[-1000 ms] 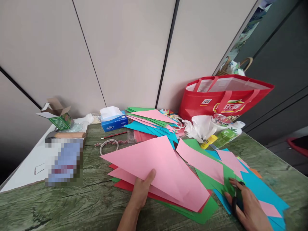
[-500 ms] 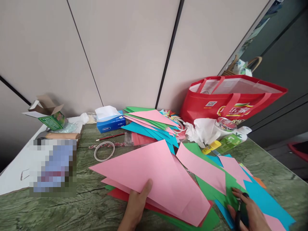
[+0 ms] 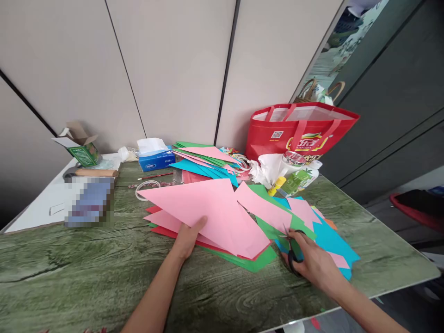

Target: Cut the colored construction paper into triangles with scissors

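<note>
My left hand (image 3: 189, 236) grips a stack of coloured paper sheets (image 3: 211, 212) at its near edge, thumb on top of the pink sheet and fingers hidden beneath. Red and green sheets stick out below the pink one. In my right hand (image 3: 307, 254) is a pair of scissors (image 3: 293, 254) with black handles, its blades parted and pointing away from me. The blade tips lie close to a pink strip (image 3: 263, 208) on a green sheet (image 3: 265, 226). Blue and pink paper offcuts (image 3: 335, 238) lie to the right of that hand.
Behind the stack are folded coloured papers (image 3: 204, 162), a tissue box (image 3: 157, 160) and a white tape roll (image 3: 138, 192). A red bag (image 3: 267, 134), crumpled tissue (image 3: 268, 169) and a glue stick (image 3: 276, 186) stand at the back right. The table's edge (image 3: 385, 289) runs along the right.
The view has pulled back, showing more of both arms and the table front. The scissors' blades now show parted near the pink strip. My left hand still holds the paper stack.
</note>
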{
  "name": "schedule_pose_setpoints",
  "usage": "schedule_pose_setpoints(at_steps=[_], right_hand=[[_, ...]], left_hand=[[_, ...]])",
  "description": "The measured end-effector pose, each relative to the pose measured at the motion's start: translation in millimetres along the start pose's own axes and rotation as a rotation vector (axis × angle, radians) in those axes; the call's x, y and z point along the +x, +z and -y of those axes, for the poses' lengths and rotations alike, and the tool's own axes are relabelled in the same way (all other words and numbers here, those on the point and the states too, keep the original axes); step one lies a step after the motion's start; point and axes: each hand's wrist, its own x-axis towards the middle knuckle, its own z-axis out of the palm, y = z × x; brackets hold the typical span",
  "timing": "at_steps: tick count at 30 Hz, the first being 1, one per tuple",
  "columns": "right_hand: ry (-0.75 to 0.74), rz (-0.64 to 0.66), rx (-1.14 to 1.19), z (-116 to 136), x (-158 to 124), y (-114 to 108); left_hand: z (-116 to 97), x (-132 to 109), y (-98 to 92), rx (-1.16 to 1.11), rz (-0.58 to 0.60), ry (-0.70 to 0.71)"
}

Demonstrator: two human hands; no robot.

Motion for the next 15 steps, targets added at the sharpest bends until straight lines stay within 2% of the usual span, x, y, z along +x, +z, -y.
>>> schedule_pose_setpoints(at_steps=[7, 14, 15], right_hand=[[-0.076, 0.025, -0.174, -15, -12, -1], [-0.096, 0.201, -0.048, -17, -32, -25], [-0.084, 0.188, -0.017, -19, -36, -29]], left_hand=[[-5, -1, 3.0, -0.049, 0.0, -0.003], [-9, 1, 2.1, -0.084, -0.071, -0.087], [-10, 1, 2.1, -0.089, -0.081, -0.098]])
